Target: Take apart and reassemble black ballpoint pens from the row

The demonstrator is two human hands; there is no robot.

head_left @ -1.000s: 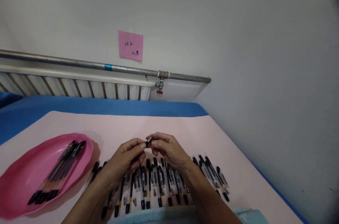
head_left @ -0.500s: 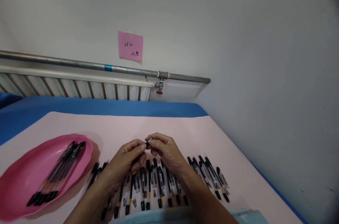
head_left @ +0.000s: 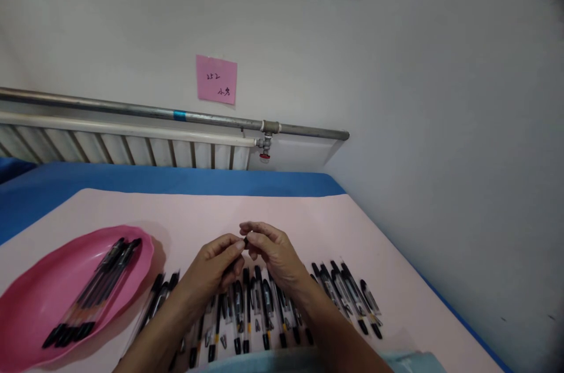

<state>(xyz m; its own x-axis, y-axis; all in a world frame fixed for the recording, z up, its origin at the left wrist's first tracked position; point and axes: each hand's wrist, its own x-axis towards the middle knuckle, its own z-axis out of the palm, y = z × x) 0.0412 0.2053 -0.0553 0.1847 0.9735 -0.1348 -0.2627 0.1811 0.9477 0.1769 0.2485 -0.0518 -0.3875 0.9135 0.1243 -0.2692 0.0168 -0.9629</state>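
Note:
My left hand (head_left: 215, 261) pinches a small black pen part (head_left: 246, 241) between thumb and forefinger. Close against it, my right hand (head_left: 274, 248) has its thumb and forefinger closed on the same part, where a bit of shiny metal shows; the fingers mostly cover it. Beneath both hands lie rows of disassembled pens (head_left: 265, 302): clear barrels, black caps and refills, partly hidden by my forearms. Small silver pen tips (head_left: 223, 341) are scattered among them.
A pink oval tray (head_left: 35, 296) on the left holds several pens (head_left: 99, 291). More pen parts (head_left: 348, 291) lie to the right on the pink tabletop (head_left: 198, 214). Behind the table are a radiator (head_left: 202, 154) and a metal pipe (head_left: 211, 118); a wall rises at right.
Both hands stay together over the pens, with small shifts of the fingers around the black part. The left forearm has moved slightly to the right.

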